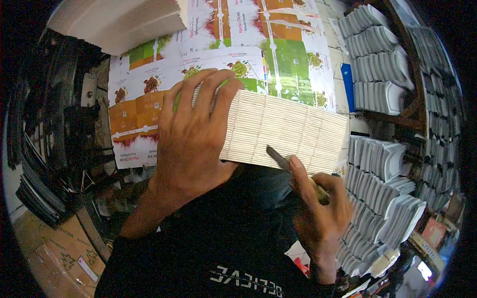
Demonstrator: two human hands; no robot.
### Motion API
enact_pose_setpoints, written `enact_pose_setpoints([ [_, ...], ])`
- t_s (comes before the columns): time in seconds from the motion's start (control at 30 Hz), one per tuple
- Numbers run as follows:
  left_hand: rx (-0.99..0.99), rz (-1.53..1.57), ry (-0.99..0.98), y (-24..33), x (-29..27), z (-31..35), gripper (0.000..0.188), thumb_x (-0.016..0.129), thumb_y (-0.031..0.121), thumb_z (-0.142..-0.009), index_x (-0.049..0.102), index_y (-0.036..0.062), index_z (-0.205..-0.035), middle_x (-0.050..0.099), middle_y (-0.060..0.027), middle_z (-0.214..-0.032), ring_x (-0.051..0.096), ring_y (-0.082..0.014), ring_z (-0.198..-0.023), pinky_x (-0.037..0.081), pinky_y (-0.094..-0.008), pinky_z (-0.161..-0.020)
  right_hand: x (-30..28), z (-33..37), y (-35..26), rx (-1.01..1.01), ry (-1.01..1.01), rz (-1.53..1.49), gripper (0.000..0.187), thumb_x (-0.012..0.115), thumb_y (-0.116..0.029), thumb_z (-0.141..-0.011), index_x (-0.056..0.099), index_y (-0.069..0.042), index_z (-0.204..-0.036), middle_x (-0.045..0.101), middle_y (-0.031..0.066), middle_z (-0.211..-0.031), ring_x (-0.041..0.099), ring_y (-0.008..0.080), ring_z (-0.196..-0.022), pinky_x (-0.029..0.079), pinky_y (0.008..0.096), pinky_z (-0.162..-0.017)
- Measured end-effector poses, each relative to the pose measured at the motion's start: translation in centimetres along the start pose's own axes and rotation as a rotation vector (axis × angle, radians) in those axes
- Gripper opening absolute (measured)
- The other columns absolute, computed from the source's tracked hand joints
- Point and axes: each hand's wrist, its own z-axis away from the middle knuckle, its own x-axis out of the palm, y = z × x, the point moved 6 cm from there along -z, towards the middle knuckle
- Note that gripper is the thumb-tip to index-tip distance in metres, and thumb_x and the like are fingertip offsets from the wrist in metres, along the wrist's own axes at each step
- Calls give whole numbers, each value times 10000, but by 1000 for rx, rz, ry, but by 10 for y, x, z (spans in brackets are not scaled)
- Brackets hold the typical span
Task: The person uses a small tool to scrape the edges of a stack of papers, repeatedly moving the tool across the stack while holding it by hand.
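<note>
A cream-coloured stack of thin card layers (283,119) lies across the near part of the work surface, its many edges showing as fine parallel lines with several creases running across them. Over its left end, my left hand (201,121) is closed, fingers on the far side and thumb at the near edge. In my right hand (325,203) is a knife with a dark, narrow blade (278,157). The blade's tip rests on or just above the layered edges, near the stack's close side; I cannot tell whether it touches. My right index finger lies along the knife.
Printed sheets (293,64) in white, green and orange cover the work surface. A large pale stack (134,25) stands at the far left. Shelves on the right hold bundles of grey-white card (377,64). Dark stacked sheets (37,198) and a brown carton (59,248) are at the left.
</note>
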Motion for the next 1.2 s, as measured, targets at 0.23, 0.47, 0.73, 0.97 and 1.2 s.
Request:
enact_pose_setpoints([
  [0.23,-10,-6,-15,-1,-3,3,924,902,198,-611,508,27,-1428,554,-166,-1439,501,-378,-1401,377,-545,-1172,-5,-11,1,72,66,-117,707,837,-45,-743,750,-297,-1398,655,52,-927,694,221,-778,582,368,-635],
  [0.47,-23,27,-33,-1,-3,2,898,905,222,-635,516,31,-1421,562,-162,-1431,507,-370,-1398,376,-546,-1172,-7,-15,2,39,-31,-161,691,803,-7,-775,739,-282,-1406,654,48,-917,698,211,-744,579,370,-619],
  [0.73,-29,26,-23,-2,-3,2,891,906,223,-636,522,29,-1417,567,-158,-1434,513,-369,-1396,377,-544,-1172,-7,-15,0,48,-43,-126,700,799,-11,-764,739,-281,-1407,653,35,-929,692,203,-753,579,371,-618],
  [0.97,-29,14,-30,-2,0,1,905,901,197,-613,521,28,-1418,568,-155,-1430,507,-369,-1398,376,-543,-1170,-4,-13,-3,-18,54,9,718,798,-12,-758,736,-286,-1419,647,49,-944,689,211,-769,586,374,-634],
  [1.2,-21,6,-14,-2,-2,4,899,899,195,-618,521,32,-1417,561,-156,-1433,508,-369,-1392,379,-541,-1165,-5,-21,6,74,14,-135,790,798,1,-728,700,-280,-1459,642,68,-953,699,246,-773,586,393,-640],
])
